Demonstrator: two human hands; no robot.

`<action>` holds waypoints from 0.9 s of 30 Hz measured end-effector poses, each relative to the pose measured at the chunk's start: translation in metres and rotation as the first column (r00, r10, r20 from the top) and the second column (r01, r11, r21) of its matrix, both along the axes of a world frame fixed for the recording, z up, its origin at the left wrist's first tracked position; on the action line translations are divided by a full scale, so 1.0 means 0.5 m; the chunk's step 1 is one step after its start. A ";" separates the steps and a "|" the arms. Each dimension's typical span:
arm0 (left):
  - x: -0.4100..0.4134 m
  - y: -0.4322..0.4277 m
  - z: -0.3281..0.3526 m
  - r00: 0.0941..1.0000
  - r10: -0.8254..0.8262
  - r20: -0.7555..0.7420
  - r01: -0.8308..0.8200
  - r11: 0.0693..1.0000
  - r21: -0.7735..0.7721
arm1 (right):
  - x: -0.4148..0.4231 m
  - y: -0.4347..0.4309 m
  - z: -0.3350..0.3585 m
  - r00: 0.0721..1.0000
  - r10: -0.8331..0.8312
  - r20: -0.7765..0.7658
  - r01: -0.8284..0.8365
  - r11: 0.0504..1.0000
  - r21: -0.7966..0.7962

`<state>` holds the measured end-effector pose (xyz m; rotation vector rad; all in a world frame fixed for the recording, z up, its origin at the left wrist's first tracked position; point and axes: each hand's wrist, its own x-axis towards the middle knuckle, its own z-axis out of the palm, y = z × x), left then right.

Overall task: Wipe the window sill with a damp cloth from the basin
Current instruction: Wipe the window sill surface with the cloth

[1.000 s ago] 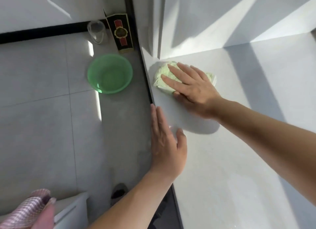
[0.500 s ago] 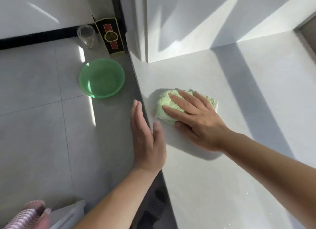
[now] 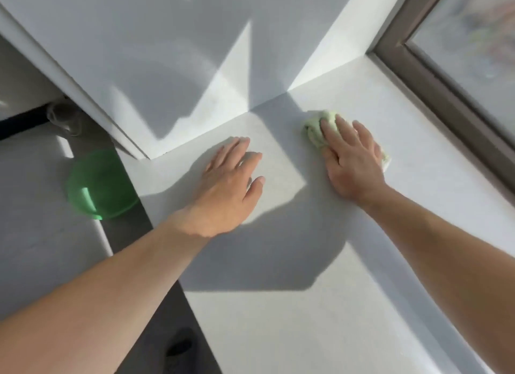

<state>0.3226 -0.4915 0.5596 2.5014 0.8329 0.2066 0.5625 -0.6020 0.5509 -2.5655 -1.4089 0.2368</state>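
Whereas the cloth lay by the front edge of the window sill a moment ago, it now sits near the back corner, toward the window frame. It is pressed under the right hand, whose fingers are straight, and it bunches out past the fingertips. The left hand has shifted from that edge onto the sill, flat and relaxed.

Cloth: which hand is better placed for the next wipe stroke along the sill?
Right. The right hand lies flat on the green cloth, pressing it to the sill near the window frame. The left hand rests flat on bare sill, apart from the cloth, so it would have to reach over first.
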 end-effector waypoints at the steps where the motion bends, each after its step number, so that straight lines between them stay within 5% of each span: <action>1: 0.020 0.007 -0.003 0.999 -0.033 -0.008 0.033 0.999 0.005 | 0.040 0.011 0.000 0.988 -0.152 -0.005 0.152 0.988 0.008; 4: 0.083 0.032 -0.012 0.989 -0.136 -0.052 0.139 0.988 0.065 | 0.070 0.025 0.001 0.948 -0.319 0.009 0.319 0.947 0.029; 9: 0.136 0.034 -0.027 0.962 -0.205 -0.180 0.234 0.959 0.162 | 0.074 -0.037 -0.011 0.999 -0.010 0.041 0.009 1.000 0.013; 14: 0.145 0.033 -0.044 0.954 -0.210 -0.213 0.255 0.943 0.212 | 0.249 -0.033 -0.008 0.884 -0.468 0.004 0.468 0.884 0.014; 19: 0.147 0.037 -0.041 0.954 -0.200 -0.224 0.250 0.942 0.224 | 0.193 -0.075 -0.031 0.946 -0.313 0.079 0.313 0.950 0.014; 25: 0.151 0.037 -0.044 0.945 -0.219 -0.242 0.275 0.933 0.233 | 0.226 -0.082 -0.018 0.792 -0.608 0.053 0.607 0.794 0.034; 27: 0.153 0.035 -0.043 0.944 -0.217 -0.248 0.278 0.929 0.245 | 0.161 -0.069 -0.028 0.834 -0.551 0.044 0.550 0.835 0.028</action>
